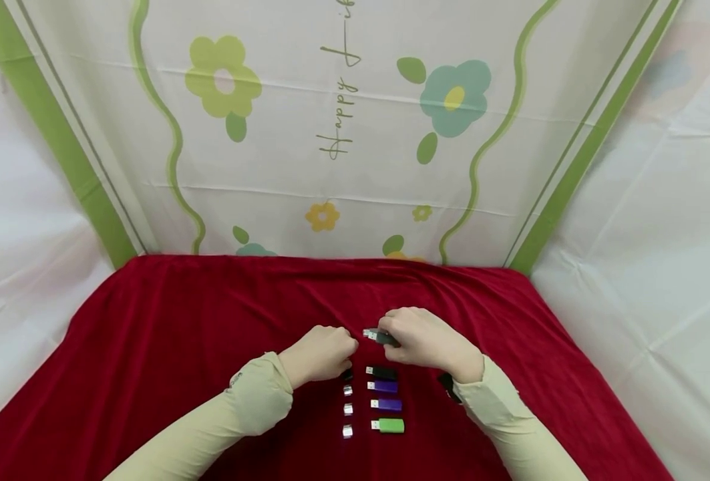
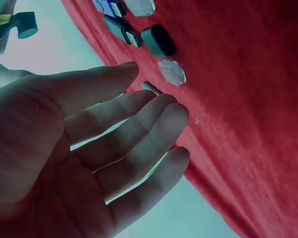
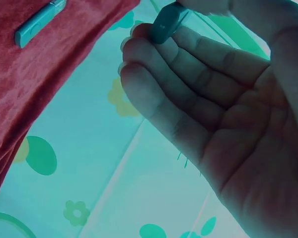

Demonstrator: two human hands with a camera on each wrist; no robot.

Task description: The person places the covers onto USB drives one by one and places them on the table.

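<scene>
My right hand (image 1: pixel 427 337) holds a dark USB stick (image 1: pixel 386 338) between thumb and fingers, its metal plug pointing left. In the right wrist view the dark end of that USB stick shows at the fingertips. Across from it, my left hand (image 1: pixel 321 353) is over the cloth; in the left wrist view its fingers are loosely bent with nothing seen between them. A clear cap (image 2: pixel 172 72) lies just beyond those fingertips, beside a dark cap (image 2: pixel 159 39). In the head view the left hand hides most of this spot.
Below the right hand, a black USB stick (image 1: pixel 381 373), purple USB sticks (image 1: pixel 385 387) and a green USB stick (image 1: pixel 391 425) form a column. Shiny caps (image 1: pixel 347 409) line up left of them. All lie on red cloth (image 1: pixel 258 294), with a patterned curtain (image 1: pixel 355 174) behind.
</scene>
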